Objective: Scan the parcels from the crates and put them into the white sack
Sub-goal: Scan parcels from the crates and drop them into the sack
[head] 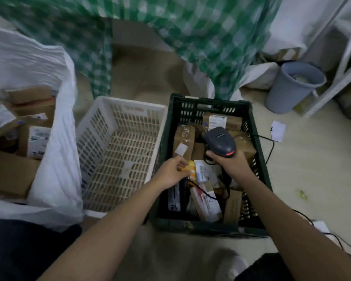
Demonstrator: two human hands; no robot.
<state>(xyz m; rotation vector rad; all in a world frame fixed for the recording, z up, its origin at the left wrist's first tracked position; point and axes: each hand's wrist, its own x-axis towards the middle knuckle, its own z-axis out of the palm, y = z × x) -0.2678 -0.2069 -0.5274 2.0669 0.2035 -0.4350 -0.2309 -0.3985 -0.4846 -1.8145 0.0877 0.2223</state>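
Note:
A dark green crate (259,159) in the middle right holds several cardboard and bagged parcels. My right hand (231,165) grips a black corded barcode scanner (220,141) over the crate, its red light lit. My left hand (172,173) reaches into the crate's left side, its fingers on a small orange-and-white parcel (193,171); I cannot tell whether they grip it. The white sack (55,159) stands open at the left with several boxed parcels (37,140) inside.
A white lattice crate (101,142) with no parcels in it sits between sack and green crate. A grey bin (288,88) and a white rack stand at the far right. A green checked cloth hangs behind. The scanner cable trails on the floor at the right.

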